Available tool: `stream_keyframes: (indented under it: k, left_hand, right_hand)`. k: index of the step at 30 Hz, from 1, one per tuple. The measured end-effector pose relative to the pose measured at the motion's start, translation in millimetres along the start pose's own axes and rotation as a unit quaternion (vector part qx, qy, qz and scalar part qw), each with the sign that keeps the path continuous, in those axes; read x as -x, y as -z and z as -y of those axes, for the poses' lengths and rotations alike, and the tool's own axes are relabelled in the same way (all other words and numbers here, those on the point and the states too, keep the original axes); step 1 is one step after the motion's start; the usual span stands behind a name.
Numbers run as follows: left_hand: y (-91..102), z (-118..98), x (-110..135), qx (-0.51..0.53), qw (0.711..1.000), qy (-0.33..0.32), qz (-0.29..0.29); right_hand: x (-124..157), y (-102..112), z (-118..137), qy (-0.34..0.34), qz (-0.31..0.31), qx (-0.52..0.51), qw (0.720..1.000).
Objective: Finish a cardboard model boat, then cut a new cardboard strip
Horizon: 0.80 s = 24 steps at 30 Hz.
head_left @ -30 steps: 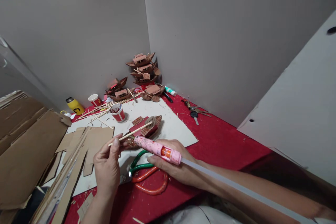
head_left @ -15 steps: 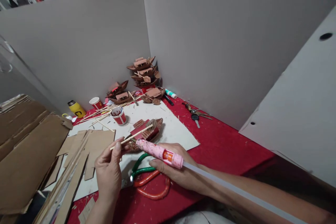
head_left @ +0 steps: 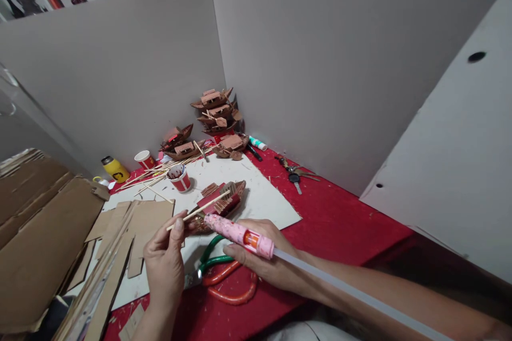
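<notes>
legible text, brands, numbers: none. yellow bottle [head_left: 113,166]: bears one dark emblem [head_left: 118,176], too small to make out. front paper cup [head_left: 181,182]: carries red-and-white print; any wording is unreadable. teal-and-white tube [head_left: 258,143]: any label is too small to read. pink glue gun [head_left: 234,230]: shows a speckled pattern; lettering is indiscernible.

Speckled pink glue gun [head_left: 236,232], red tabletop [head_left: 332,216]
</notes>
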<state>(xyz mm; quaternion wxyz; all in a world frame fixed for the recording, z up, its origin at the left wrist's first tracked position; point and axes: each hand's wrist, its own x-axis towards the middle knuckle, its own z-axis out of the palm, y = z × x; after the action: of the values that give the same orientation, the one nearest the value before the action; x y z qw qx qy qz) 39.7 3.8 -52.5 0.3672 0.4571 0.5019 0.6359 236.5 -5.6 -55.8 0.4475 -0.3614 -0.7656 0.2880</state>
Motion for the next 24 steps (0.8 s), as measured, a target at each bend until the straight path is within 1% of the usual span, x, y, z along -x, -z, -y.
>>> stream_keyframes:
  k: [6, 11, 14, 19, 24]
  left_hand:
    - [-0.8, -0.6, 0.4, 0.007, 1.0, 0.0, -0.006]
    - [0.0, -0.2, 0.8, -0.009, 1.0, 0.001, -0.008]
    - [-0.1, 0.0, 1.2, -0.02, 1.0, 0.001, -0.009]
    - [0.6, 1.8, 0.5, -0.006, 1.0, -0.008, -0.028]
    - [0.9, 3.6, 0.2, -0.022, 0.999, -0.013, -0.024]
  right_hand:
    - [-0.8, -1.8, -0.9, 0.013, -0.001, -0.005, 1.0]
    - [-0.4, -0.6, 0.4, 0.004, 0.013, 0.005, 1.0]
    - [0.3, -1.9, 1.2, 0.006, 0.006, 0.003, 1.0]
    - [1.1, -2.9, -2.5, 0.002, 0.002, 0.005, 1.0]
    - [2.7, -3.8, -2.9, 0.003, 0.003, 0.0, 1.0]
